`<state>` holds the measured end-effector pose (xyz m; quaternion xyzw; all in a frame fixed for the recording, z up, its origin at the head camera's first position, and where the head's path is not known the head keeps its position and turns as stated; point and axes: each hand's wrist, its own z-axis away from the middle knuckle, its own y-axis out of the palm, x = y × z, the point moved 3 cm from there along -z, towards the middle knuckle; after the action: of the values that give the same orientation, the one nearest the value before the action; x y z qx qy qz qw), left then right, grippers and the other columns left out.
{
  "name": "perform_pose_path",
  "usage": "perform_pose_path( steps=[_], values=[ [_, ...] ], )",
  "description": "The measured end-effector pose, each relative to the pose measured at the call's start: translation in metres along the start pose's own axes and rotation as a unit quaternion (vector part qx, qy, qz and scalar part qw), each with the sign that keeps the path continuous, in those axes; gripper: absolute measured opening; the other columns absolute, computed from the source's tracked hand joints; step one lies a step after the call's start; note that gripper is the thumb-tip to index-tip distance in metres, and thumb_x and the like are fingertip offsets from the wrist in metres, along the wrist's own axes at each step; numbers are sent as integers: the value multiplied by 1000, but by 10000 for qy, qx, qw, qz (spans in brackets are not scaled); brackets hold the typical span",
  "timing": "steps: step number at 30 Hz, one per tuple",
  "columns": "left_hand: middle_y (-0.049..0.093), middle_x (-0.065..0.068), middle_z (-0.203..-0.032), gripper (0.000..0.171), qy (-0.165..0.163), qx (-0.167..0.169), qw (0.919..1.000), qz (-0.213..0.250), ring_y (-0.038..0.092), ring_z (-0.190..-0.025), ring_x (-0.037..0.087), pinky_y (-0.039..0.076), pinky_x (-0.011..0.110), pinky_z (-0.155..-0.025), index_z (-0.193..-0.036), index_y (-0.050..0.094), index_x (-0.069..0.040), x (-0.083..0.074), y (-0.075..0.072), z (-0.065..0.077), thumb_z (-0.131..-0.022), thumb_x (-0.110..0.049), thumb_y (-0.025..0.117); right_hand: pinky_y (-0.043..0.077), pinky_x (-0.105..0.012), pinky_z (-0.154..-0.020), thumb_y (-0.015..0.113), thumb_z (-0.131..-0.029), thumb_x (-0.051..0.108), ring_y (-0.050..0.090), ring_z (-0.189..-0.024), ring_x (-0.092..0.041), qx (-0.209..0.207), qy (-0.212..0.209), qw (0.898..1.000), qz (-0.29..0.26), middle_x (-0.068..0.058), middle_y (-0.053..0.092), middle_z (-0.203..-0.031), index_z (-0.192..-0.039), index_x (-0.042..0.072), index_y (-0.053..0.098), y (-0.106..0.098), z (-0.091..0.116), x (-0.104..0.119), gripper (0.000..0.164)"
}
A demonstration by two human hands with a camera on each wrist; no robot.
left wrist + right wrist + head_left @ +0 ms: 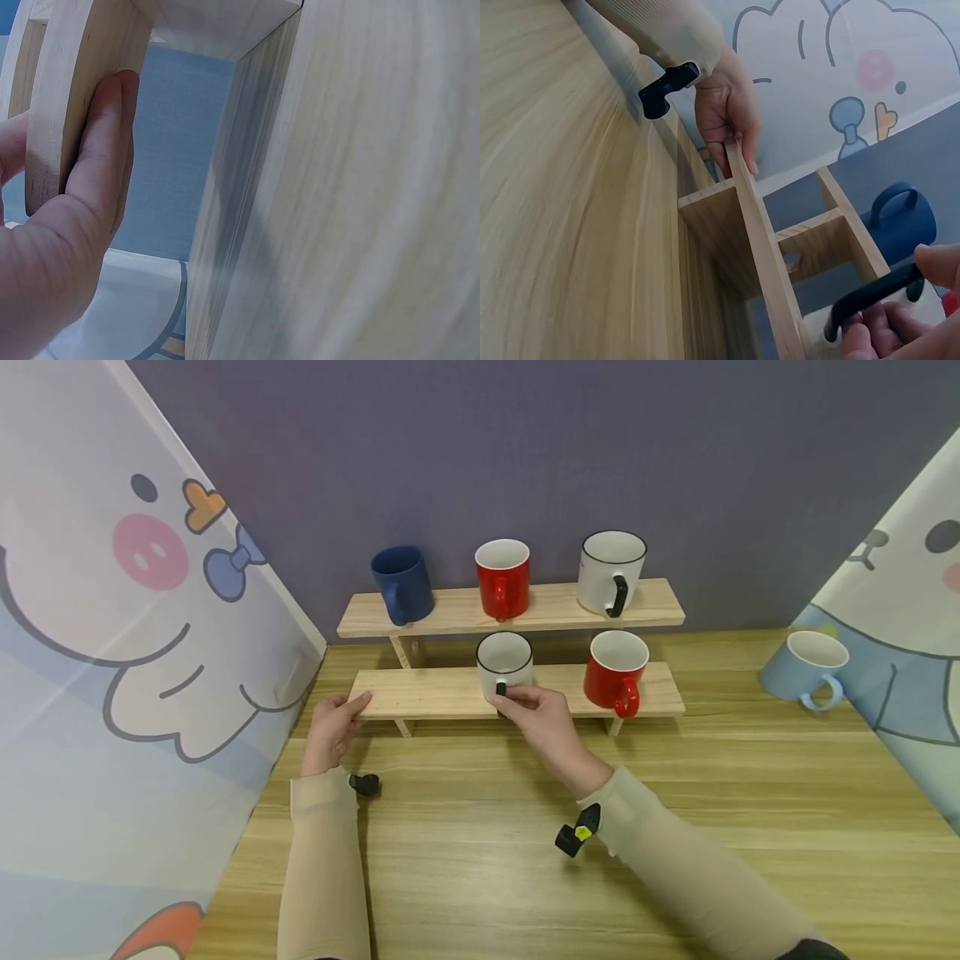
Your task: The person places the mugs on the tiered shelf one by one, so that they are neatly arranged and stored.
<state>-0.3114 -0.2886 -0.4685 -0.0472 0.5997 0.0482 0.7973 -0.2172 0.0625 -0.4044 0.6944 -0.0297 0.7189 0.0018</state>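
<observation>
A two-tier wooden rack [420, 693] stands on the table against the back wall. My left hand [332, 727] grips the left end of its lower board, thumb on top and fingers beneath, as the left wrist view also shows. On the lower board sits a white mug [505, 660] with a black rim and black handle [874, 300]. My right hand [542, 718] pinches that handle between thumb and fingers. To its right on the same board is a red mug [615, 670] with a white inside.
The upper board carries a blue mug [403, 585], another red mug [502, 581] and a larger white mug [611, 572] with a black handle. A light blue mug [804, 667] stands on the wooden table [480, 835] at the right. Cartoon-printed panels [150, 693] flank both sides.
</observation>
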Motion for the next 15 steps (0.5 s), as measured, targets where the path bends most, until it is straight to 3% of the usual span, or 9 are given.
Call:
perform_pose_path(
  steps=[3, 9, 15],
  values=[
    [58, 7, -95, 48, 19, -71, 10000, -63, 53, -64, 8, 51, 21, -60, -127, 54, 8, 0, 0, 1, -98, -25, 74, 52, -36, -88, 79, -94, 21, 62, -105, -25, 8, -4, 9999, 137, -10, 68, -115, -113, 2, 76, -6, 1, 0, 27],
    [60, 4, -89, 54, -51, 28, 10000, -71, 49, -55, 5, 44, 19, -50, -134, 51, 7, -2, 0, 4, -98, -27, 73, 52, -33, -82, 78, -94, 22, 63, -101, -24, -37, -213, 9981, 578, -9, 70, -112, -113, 2, 76, -21, 7, 7, 28],
    [60, 4, -93, 55, -92, 32, 9999, 88, 56, -65, 7, 51, 21, -60, -135, 49, 7, -3, 0, 4, -98, -25, 73, 54, -29, -83, 78, -95, 21, 66, -101, -24, 116, -527, 9961, 703, -10, 72, -112, -119, -1, 73, -36, 16, 18, 33]
  ],
)
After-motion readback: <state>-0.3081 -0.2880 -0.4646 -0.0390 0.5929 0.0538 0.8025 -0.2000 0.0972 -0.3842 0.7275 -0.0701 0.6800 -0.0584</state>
